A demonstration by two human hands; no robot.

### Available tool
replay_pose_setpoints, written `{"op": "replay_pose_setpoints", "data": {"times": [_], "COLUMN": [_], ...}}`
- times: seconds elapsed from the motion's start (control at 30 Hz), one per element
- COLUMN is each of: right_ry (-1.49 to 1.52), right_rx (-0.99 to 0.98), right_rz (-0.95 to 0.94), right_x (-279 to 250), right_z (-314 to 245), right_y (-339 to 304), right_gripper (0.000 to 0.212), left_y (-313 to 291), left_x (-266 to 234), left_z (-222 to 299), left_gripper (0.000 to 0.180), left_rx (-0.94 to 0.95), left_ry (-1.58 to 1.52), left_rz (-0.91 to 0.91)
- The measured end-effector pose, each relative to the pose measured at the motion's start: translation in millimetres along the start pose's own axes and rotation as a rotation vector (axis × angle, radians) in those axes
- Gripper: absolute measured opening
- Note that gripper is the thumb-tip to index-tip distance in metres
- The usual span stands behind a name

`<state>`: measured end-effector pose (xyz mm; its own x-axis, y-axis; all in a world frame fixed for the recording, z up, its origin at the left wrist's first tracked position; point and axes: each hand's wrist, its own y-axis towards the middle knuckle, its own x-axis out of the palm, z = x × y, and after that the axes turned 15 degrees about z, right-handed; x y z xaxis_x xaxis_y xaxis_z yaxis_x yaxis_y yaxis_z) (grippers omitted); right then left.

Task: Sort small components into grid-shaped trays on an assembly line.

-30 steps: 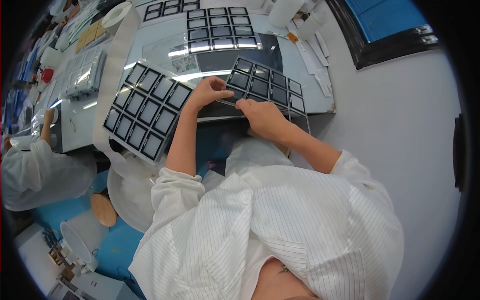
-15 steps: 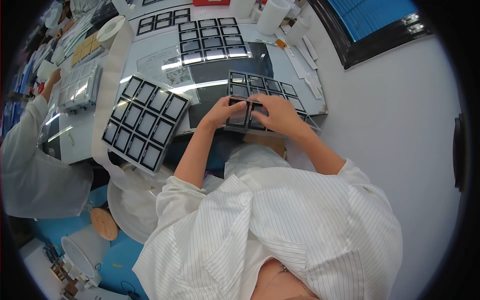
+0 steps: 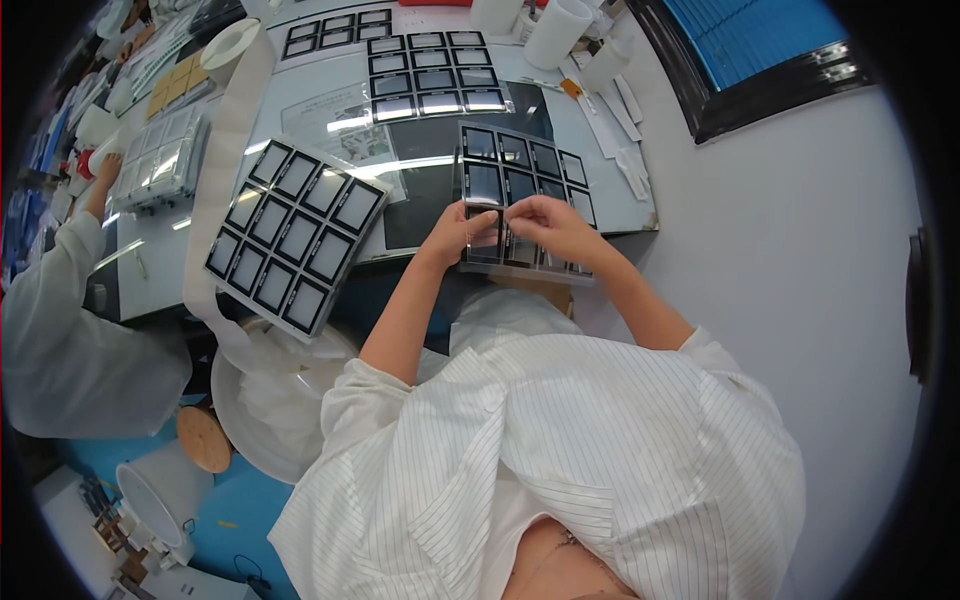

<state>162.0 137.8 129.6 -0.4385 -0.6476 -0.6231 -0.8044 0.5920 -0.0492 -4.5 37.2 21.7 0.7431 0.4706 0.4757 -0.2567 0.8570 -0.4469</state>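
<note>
Grasping the tray (image 3: 522,182) by its left side with the left hand (image 3: 449,237), at the near edge of the tabletop (image 3: 300,82), while the right hand (image 3: 558,230) bends over its cells (image 3: 484,184), any hold indeterminable, probably works best with light fingertip pressure and the tray kept still.

Near centre, the right hand (image 3: 560,232) hides part of a tray (image 3: 518,184); the top edge crops a red object (image 3: 436,2).
</note>
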Motion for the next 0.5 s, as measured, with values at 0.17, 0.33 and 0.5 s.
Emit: {"op": "replay_pose_setpoints", "data": {"times": [0.17,0.33,0.5], "right_ry": [0.498,0.018,-0.455], "right_rx": [0.455,0.448,0.012], "right_rz": [0.255,0.203,0.286], "right_x": [4,1,-6], "right_z": [19,-12,-7], "right_y": [9,13,10], "right_gripper": [0.026,0.037,0.033], "left_y": [-7,-11,-13], "left_x": [15,33,40], "left_z": [0,-2,-4], "left_gripper": [0.025,0.025,0.022], "left_rx": [0.017,0.069,0.121], "left_ry": [-0.007,-0.033,0.012], "left_rz": [0.031,0.035,0.046]}}
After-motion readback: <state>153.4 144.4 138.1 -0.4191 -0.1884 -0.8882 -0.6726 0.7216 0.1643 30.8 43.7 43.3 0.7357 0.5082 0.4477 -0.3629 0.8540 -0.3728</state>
